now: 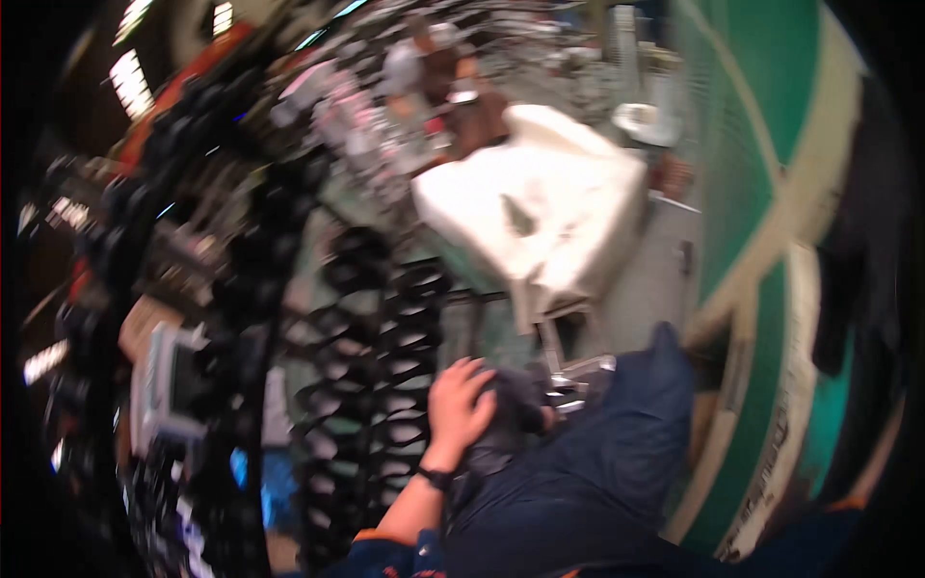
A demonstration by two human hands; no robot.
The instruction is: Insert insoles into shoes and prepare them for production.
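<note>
My left hand is stretched out over my dark-trousered leg, with its fingers partly spread and nothing in them. A dark band circles that wrist. Just left of the hand stand stacks of black, wavy metal parts; the picture is too blurred to name them. Beyond the hand is a large white, angular, cloth-like or plastic piece, above a shiny metal frame. Of my right arm, only a bit of bare forearm shows at the right rim; its hand is out of sight.
A green panel with beige bands rises along the right side. More black racked parts fill the left, near a pale box-like device and a blue bag-like item. Blurred clutter covers the far area.
</note>
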